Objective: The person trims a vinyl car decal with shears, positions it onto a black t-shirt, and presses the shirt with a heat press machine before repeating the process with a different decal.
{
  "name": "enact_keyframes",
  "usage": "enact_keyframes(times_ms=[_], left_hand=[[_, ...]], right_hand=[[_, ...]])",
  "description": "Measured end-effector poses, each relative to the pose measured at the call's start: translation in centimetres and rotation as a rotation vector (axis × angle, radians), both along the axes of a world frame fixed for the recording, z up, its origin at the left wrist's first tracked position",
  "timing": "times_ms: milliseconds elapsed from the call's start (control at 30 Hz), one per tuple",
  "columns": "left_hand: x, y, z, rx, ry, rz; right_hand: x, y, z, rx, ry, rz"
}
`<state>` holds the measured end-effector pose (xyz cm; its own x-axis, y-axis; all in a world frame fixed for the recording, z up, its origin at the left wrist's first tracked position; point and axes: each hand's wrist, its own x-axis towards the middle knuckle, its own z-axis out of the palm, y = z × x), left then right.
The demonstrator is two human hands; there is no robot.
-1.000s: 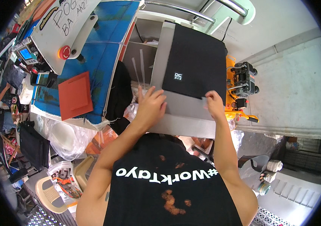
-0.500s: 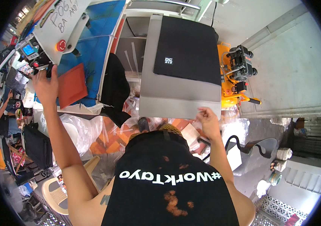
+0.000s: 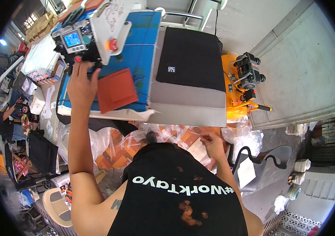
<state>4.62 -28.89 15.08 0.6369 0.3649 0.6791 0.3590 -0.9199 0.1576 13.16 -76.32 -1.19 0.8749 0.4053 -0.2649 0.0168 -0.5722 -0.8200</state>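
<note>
My left hand (image 3: pixel 82 83) reaches up to the front of a heat press head, its fingers over a black handle (image 3: pixel 96 66) just under a control box with a lit blue screen (image 3: pixel 73 39). A reddish-brown flat pad (image 3: pixel 118 91) lies on the blue top (image 3: pixel 134 59) of that head. To the right, a black fabric piece (image 3: pixel 191 59) with a small white print rests flat on the grey platen (image 3: pixel 191 112). My right hand (image 3: pixel 213 144) hangs near the platen's front edge, thumb and fingertips together. Whatever it pinches, if anything, is too small to make out.
A yellow air compressor (image 3: pixel 236 94) stands right of the platen. Red emergency button (image 3: pixel 113 45) sits on the white panel. Plastic sheeting (image 3: pixel 92 137) and scraps litter the tiled floor. Behind on the right is a grey chair (image 3: pixel 270 165); at far left, another person (image 3: pixel 2 122).
The press head, with its control box and brown pad, has shifted right with my left hand, partly covering the grey platen. My right hand has dropped slightly back from the platen's edge.
</note>
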Motion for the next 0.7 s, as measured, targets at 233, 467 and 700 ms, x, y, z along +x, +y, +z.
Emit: enact_keyframes(times_ms=[233, 467, 700], left_hand=[[4.4, -6.5, 2.8, 0.321, -0.003, -0.273], [8.9, -11.8, 2.7, 0.306, -0.047, -0.472], [11.3, -16.1, 1.8, 0.308, -0.075, -0.451]], right_hand=[[-0.6, -0.3, -0.2, -0.018, -0.096, -0.023], [-3.9, -3.1, -1.5, -0.061, -0.079, -0.177], [-7.9, -2.8, -0.9, -0.042, -0.037, -0.250]])
